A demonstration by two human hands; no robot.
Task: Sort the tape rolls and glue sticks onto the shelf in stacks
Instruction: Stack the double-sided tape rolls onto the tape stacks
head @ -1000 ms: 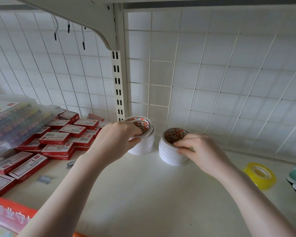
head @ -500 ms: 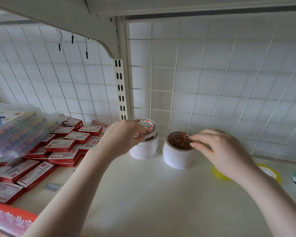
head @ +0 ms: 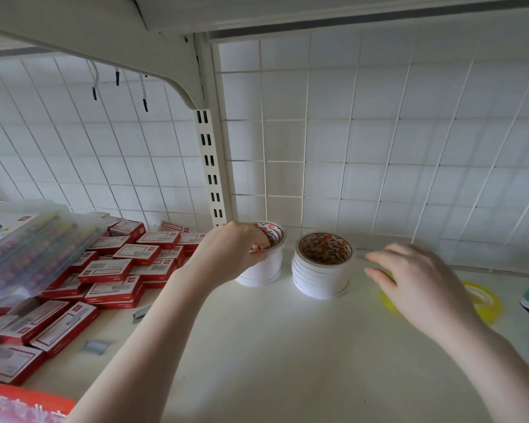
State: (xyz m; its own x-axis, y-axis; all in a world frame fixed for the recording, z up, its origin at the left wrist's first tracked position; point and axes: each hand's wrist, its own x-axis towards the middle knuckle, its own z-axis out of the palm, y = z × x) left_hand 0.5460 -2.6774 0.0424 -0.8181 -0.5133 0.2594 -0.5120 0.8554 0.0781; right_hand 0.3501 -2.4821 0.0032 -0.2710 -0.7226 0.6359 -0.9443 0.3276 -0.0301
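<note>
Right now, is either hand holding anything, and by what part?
The left hand pinches the top roll's rim on the left tape stack. The right hand holds nothing, clear of the right tape stack.

A: What lies at the left?

B: A heap of flat red-and-white cardboard boxes (head: 116, 270), piled loosely, some overlapping. A clear plastic case of coloured pens (head: 34, 248) rests tilted on top of the heap at its far left.

A: Anything loose near them?

B: Two small grey metal staple strips (head: 94, 347), lying just beside the boxes nearest the camera. A red printed package (head: 22, 403) shows at the bottom left corner, cut by the frame.

A: And behind?

B: A white wire grid panel (head: 379, 141) over a white back wall, a cream slotted metal upright (head: 209, 166), and a cream curved bracket (head: 110, 47) beneath the board above. Short white cords with dark tips (head: 116, 79) hang from the grid.
</note>
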